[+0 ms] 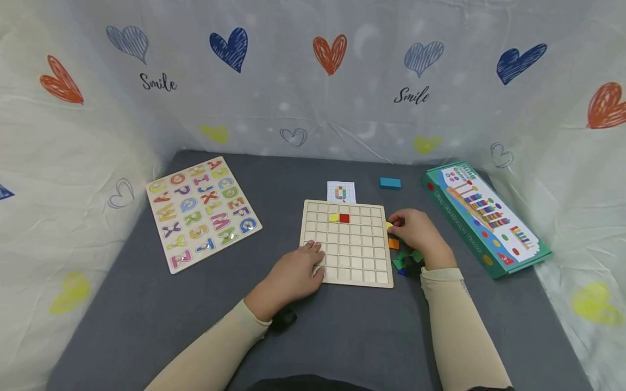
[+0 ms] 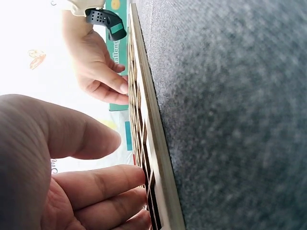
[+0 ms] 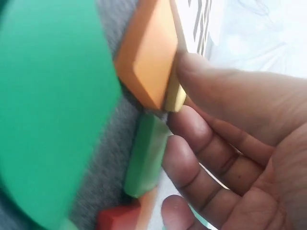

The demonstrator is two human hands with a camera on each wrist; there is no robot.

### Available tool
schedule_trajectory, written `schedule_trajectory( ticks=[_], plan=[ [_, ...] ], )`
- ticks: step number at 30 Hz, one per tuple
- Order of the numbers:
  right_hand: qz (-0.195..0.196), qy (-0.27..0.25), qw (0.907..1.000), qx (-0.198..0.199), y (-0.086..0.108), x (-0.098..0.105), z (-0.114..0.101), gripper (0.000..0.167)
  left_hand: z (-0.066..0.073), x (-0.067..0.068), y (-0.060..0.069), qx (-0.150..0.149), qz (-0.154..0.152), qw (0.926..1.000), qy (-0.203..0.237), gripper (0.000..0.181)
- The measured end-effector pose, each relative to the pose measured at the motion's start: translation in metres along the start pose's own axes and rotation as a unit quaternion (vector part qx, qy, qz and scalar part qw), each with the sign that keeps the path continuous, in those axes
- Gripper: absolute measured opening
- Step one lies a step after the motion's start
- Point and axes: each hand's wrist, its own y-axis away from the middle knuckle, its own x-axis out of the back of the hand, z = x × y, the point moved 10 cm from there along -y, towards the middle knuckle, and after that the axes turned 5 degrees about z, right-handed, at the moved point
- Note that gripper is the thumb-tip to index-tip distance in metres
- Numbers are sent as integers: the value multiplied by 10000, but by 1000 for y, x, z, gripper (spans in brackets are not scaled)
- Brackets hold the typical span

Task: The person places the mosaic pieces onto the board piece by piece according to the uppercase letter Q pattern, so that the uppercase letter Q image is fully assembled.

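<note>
A wooden grid board lies on the table, with a yellow block and a red block side by side in one of its upper rows. Fairly straight fingers of my left hand rest on the board's left edge, thumb apart from them. Just off the board's right edge, my right hand pinches another yellow block between thumb and fingers. Close by that hand are an orange block and several green blocks; the wrist partly hides this pile in the head view.
Behind the board lies a card with a coloured letter pattern on a grid. A blue block is farther back. An alphabet puzzle board lies at left, and a green game box at right. Printed cloth hangs around the table.
</note>
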Motion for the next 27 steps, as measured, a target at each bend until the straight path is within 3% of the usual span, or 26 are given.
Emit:
schedule_trajectory(
  ticks=[27],
  plan=[
    [244,-80,9997,36,6,5,-2,14,-2,-1,0,32,-54,10000,17,46]
  ],
)
